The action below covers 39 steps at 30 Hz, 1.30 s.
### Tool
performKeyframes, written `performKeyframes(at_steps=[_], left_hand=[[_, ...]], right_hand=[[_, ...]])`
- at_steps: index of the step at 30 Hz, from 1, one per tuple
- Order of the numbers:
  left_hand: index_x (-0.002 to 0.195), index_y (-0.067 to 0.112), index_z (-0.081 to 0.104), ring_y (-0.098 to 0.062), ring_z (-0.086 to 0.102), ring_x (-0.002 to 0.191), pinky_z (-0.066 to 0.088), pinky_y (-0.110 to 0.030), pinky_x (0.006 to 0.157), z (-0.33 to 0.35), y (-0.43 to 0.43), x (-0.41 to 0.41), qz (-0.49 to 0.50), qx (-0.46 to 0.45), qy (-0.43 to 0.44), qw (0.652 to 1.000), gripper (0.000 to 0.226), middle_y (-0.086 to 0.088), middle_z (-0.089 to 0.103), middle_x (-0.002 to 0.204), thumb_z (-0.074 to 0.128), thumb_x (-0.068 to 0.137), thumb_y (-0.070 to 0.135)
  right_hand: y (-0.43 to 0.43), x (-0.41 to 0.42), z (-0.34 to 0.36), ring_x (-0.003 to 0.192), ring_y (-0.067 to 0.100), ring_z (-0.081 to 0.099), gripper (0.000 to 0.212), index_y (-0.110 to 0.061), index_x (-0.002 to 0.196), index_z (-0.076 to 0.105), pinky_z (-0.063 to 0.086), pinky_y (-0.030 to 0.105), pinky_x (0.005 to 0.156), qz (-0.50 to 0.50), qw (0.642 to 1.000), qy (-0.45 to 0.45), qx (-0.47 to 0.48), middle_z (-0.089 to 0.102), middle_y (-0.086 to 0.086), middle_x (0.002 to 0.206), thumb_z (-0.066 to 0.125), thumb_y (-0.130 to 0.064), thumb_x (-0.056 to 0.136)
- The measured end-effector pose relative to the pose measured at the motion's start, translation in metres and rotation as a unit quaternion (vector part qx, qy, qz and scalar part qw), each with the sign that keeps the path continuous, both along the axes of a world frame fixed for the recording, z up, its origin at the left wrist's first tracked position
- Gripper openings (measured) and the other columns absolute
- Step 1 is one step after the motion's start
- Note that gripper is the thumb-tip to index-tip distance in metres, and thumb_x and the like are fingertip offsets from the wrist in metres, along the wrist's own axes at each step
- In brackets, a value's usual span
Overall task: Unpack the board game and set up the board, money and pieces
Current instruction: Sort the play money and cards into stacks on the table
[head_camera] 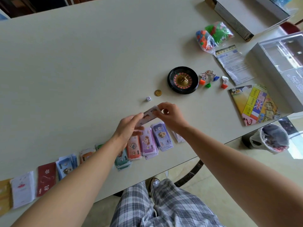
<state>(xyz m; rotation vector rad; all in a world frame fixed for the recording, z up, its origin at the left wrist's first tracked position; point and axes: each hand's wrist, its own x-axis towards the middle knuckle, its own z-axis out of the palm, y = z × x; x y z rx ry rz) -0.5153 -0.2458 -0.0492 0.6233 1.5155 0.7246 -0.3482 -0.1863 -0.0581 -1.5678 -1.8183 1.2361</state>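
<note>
My left hand and my right hand together hold a stack of pale play banknotes a little above the table, each gripping one end. Below them several stacks of money lie in a row along the near edge: purple, lilac, orange, teal and blue. A red card deck and a white card deck continue the row leftwards. The folded board lies at the right edge. Standing pawns are next to the roulette wheel.
A white die and a gold coin lie beyond my hands. Bags of coloured pieces, a rules sheet and the open game box sit at the far right. A lined bin stands on the floor.
</note>
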Motion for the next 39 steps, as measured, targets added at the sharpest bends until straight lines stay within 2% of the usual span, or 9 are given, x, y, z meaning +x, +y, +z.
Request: performKeyframes(at_steps=[2, 4, 9, 15, 21, 29, 32, 36, 39], left_hand=[[0.093, 0.018, 0.067, -0.019, 0.063, 0.076, 0.056, -0.031, 0.068, -0.007, 0.002, -0.007, 0.035, 0.044, 0.095, 0.994, 0.006, -0.009, 0.068, 0.089, 0.061, 0.092, 0.017], [0.088, 0.022, 0.069, -0.018, 0.063, 0.068, 0.057, -0.037, 0.073, -0.014, 0.004, -0.01, 0.045, 0.066, 0.148, 0.986, 0.015, -0.006, 0.069, 0.078, 0.062, 0.09, 0.009], [0.099, 0.02, 0.072, -0.017, 0.067, 0.073, 0.058, -0.031, 0.063, -0.016, 0.012, -0.006, 0.031, 0.092, 0.218, 0.971, 0.016, -0.001, 0.069, 0.077, 0.061, 0.09, 0.013], [0.109, 0.022, 0.068, -0.015, 0.06, 0.085, 0.049, -0.027, 0.086, -0.024, 0.019, -0.012, -0.024, 0.103, 0.313, 0.944, 0.022, -0.005, 0.054, 0.11, 0.065, 0.088, 0.017], [0.117, 0.017, 0.065, -0.013, 0.054, 0.098, 0.032, -0.01, 0.087, -0.028, 0.023, -0.014, -0.093, 0.099, 0.304, 0.943, 0.029, -0.006, 0.049, 0.116, 0.06, 0.089, 0.009], [0.095, 0.02, 0.069, -0.017, 0.051, 0.087, 0.04, -0.025, 0.072, -0.023, 0.035, -0.021, -0.096, 0.173, 0.42, 0.886, 0.014, 0.001, 0.047, 0.097, 0.068, 0.082, 0.025], [0.09, 0.017, 0.068, -0.016, 0.054, 0.08, 0.037, -0.024, 0.065, -0.018, 0.039, -0.011, -0.108, 0.193, 0.406, 0.887, 0.007, 0.001, 0.058, 0.091, 0.067, 0.083, 0.02], [0.094, 0.017, 0.072, -0.013, 0.061, 0.075, 0.047, -0.024, 0.063, -0.013, 0.044, 0.009, -0.052, 0.192, 0.301, 0.933, 0.01, 0.004, 0.068, 0.084, 0.068, 0.086, 0.022], [0.097, 0.016, 0.073, -0.011, 0.063, 0.074, 0.05, -0.025, 0.066, -0.014, 0.042, 0.038, -0.021, 0.17, 0.231, 0.958, 0.014, 0.005, 0.071, 0.082, 0.067, 0.088, 0.026]], right_hand=[[0.003, -0.001, -0.005, 0.059, 0.006, 0.042, 0.008, -0.011, 0.087, 0.071, 0.035, 0.026, 0.057, -0.036, 0.999, -0.003, -0.005, 0.06, -0.003, 0.076, 0.066, -0.017, 0.088], [0.005, -0.006, -0.007, 0.059, 0.009, 0.046, 0.007, -0.011, 0.087, 0.07, 0.037, 0.027, 0.057, -0.041, 0.999, -0.003, -0.023, 0.062, -0.003, 0.075, 0.066, -0.017, 0.088], [0.006, -0.019, -0.012, 0.049, 0.002, 0.043, 0.008, -0.01, 0.091, 0.071, 0.03, 0.012, 0.047, -0.014, 0.999, -0.007, -0.034, 0.055, -0.01, 0.064, 0.065, -0.015, 0.088], [0.015, -0.024, -0.027, 0.063, 0.001, 0.046, 0.009, -0.003, 0.091, 0.071, 0.034, 0.004, 0.056, -0.016, 0.996, -0.084, 0.005, 0.057, 0.004, 0.088, 0.066, -0.01, 0.086], [0.009, -0.036, -0.031, 0.081, 0.012, 0.052, 0.021, -0.009, 0.099, 0.074, 0.041, 0.014, 0.075, -0.004, 0.998, -0.07, 0.005, 0.054, 0.0, 0.095, 0.063, 0.0, 0.083], [0.021, -0.032, -0.028, 0.067, 0.016, 0.049, 0.012, -0.004, 0.088, 0.072, 0.03, 0.017, 0.056, -0.009, 0.994, -0.097, 0.053, 0.057, 0.004, 0.079, 0.062, -0.006, 0.084], [0.025, -0.024, -0.022, 0.064, 0.016, 0.047, 0.007, -0.006, 0.083, 0.07, 0.033, 0.023, 0.056, 0.012, 0.997, -0.07, 0.04, 0.056, 0.001, 0.074, 0.063, -0.007, 0.081], [0.032, -0.004, -0.011, 0.064, 0.012, 0.056, 0.018, -0.013, 0.101, 0.063, 0.045, 0.022, 0.054, -0.12, 0.98, 0.127, -0.095, 0.063, 0.002, 0.083, 0.068, -0.011, 0.084], [0.035, 0.021, -0.005, 0.056, 0.009, 0.05, 0.009, -0.01, 0.083, 0.06, 0.041, 0.018, 0.052, -0.136, 0.948, 0.207, -0.198, 0.06, 0.003, 0.068, 0.067, -0.013, 0.088]])
